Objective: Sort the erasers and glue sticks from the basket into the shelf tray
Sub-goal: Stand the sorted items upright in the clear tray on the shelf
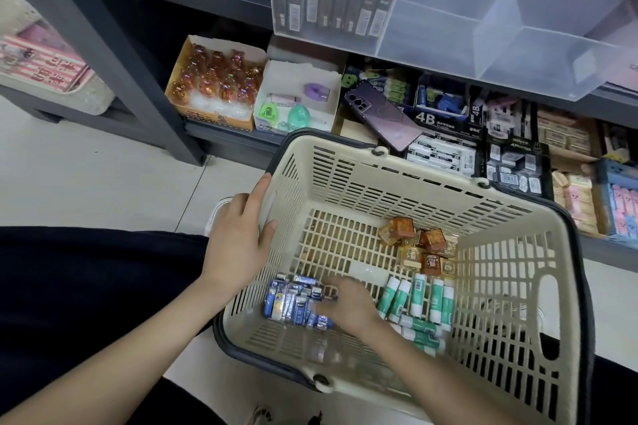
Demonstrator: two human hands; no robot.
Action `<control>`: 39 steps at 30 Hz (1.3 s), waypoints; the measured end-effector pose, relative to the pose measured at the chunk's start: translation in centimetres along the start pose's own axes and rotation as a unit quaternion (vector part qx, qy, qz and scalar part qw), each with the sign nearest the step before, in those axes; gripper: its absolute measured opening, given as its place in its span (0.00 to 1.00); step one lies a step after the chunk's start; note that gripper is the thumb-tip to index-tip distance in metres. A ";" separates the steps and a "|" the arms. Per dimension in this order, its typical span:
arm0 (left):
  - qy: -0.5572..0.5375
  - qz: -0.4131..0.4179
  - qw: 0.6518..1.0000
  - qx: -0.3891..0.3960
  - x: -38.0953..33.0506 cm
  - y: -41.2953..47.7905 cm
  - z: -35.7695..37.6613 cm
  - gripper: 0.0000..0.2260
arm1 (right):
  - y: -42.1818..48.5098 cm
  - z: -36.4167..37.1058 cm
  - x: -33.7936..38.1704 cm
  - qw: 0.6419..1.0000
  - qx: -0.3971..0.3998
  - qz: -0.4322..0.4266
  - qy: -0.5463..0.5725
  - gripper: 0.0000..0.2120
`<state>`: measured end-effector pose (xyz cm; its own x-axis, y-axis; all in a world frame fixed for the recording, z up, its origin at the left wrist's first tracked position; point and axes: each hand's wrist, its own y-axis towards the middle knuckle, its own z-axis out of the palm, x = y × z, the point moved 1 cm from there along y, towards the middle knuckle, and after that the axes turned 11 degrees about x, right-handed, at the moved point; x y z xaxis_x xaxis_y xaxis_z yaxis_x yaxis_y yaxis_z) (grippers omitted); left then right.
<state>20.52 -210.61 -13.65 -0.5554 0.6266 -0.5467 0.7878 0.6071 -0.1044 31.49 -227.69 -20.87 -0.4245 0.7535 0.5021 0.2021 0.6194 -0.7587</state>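
- The basket (397, 190) sat tilted on the floor below the shelf, probably so that its contents slid to the near corners.
- The clear shelf tray (518, 28) stood above it, its right compartments bare.
- The left hand (238, 241) pinched the basket's left wall, thumb inside, seemingly to steady it.
- The right hand (348, 307) reached in, fingers blurred; whether it held anything could not be told.
- The glue sticks (417, 297) lay just right of that hand.
- The blue erasers (290, 300) lay at its fingertips.

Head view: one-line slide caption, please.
Left hand holds the rim of the beige basket while the right hand reaches for blue packets, beside green glue sticks and amber cubes.
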 end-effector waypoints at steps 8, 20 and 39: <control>0.005 -0.005 1.000 -0.001 -0.2 0.1 -0.2 0.32 | 2.4 2.0 5.1 0.997 -0.002 -0.055 0.052 0.19; -0.014 -0.005 0.999 -0.042 -4.1 0.5 -3.3 0.25 | -5.0 -11.0 8.5 0.774 -0.080 -0.162 0.607 0.05; -0.006 0.151 0.978 -0.145 -12.8 10.5 -20.2 0.07 | -14.8 -25.2 16.8 0.828 -0.298 -0.342 0.331 0.14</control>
<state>30.54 -202.41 9.05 -0.3052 0.7935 -0.5265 0.8053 0.5102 0.3021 43.56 -218.65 9.26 -0.0835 0.0162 0.9964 0.5973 0.8012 0.0371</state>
